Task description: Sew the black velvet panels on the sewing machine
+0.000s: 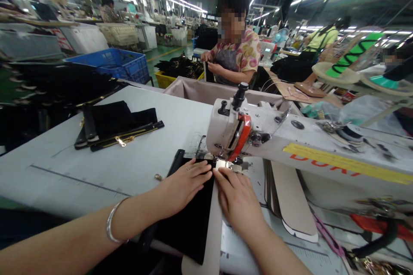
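My left hand (182, 187) lies flat with its fingers stretched over a black fabric piece (189, 234), just in front of the sewing machine's (222, 126) needle area. A bangle circles that wrist. My right hand (237, 197) rests with extended fingers on a beige panel (214, 227) that runs along the black fabric's right edge. Both sets of fingertips nearly meet close to the presser foot, which they partly hide. A gold zipper pull (159, 177) pokes out at the fabric's left side.
Black zippered pieces (121, 122) lie on the white table (80, 172) at left. Beige panels (292, 200) are stacked under the machine arm, beside pink scissors (327, 232). Beyond stand a blue crate (112, 66), a yellow crate (164, 79) and a seated co-worker (237, 47).
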Tool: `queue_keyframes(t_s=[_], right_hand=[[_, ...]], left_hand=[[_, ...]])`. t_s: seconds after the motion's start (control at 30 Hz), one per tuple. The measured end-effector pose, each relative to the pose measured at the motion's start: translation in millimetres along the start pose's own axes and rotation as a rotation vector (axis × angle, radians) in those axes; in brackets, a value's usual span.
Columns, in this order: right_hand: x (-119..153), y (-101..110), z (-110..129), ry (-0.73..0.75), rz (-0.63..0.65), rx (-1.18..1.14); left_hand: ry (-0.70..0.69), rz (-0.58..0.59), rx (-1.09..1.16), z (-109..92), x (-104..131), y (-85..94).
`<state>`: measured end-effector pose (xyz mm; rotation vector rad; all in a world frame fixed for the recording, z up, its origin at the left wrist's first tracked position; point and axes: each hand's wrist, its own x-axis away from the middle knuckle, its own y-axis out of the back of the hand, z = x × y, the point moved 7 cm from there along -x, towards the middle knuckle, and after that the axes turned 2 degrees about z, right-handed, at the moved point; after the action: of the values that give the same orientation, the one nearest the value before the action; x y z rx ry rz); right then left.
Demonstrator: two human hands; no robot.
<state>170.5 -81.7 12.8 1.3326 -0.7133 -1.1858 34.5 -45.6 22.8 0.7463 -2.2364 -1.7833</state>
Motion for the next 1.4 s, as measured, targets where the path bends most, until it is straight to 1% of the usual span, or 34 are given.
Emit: queue_keyframes(t_s=[0.1, 0.2, 0.3, 0.37, 0.43, 0.5, 0.6, 0.77, 0.93, 1.1, 1.23, 1.4], right_hand=[[1.0, -0.6, 0.0, 0.007, -0.020, 0.013], [1.6, -0.9, 0.0, 0.006, -0.031, 0.022], [1.2, -1.2, -0.2, -0.002, -0.021, 0.021], [0.7, -1.6, -0.7, -0.011, -0.013, 0.019], [0.4, -1.9, -1.0, -0.016, -0.008, 0.021], [0.3, -1.3, -0.7, -0.013, -0.014, 0.024], [0.7, 0.9, 0.5, 0.001, -0.032, 0.026], [0.9, 2.2, 0.9, 0.017, -0.046, 0.012], [-0.2, 0.5, -0.3, 0.016, -0.019, -0.006], [-1.0, 0.6, -0.4, 0.005, -0.002, -0.023], [-0.9, 1.4, 0.6, 0.007, -0.009, -0.026], [-1.3, 1.1, 0.4, 0.008, 0.002, -0.016]], left_hand=[[-0.099, 0.088, 0.070, -23.8, 20.1, 3.2], [-0.119, 0.155, 0.141, -41.2, 33.7, 10.3], [-0.104, 0.206, 0.143, -46.5, 35.3, 14.4], [-0.122, 0.220, 0.130, -47.2, 32.7, 15.4], [-0.155, 0.204, 0.118, -47.4, 30.6, 16.1], [-0.190, 0.155, 0.100, -47.2, 30.2, 16.9], [-0.236, 0.087, 0.077, -44.9, 32.0, 15.3], [-0.269, 0.036, 0.089, -33.4, 30.1, 9.1], [-0.278, -0.007, 0.115, -21.0, 22.5, 8.7], [-0.293, -0.028, 0.105, -12.1, 13.4, 11.3], [-0.292, -0.026, 0.062, -1.5, 3.1, 7.7], [-0.290, -0.051, 0.003, 13.4, -13.0, 2.4]])
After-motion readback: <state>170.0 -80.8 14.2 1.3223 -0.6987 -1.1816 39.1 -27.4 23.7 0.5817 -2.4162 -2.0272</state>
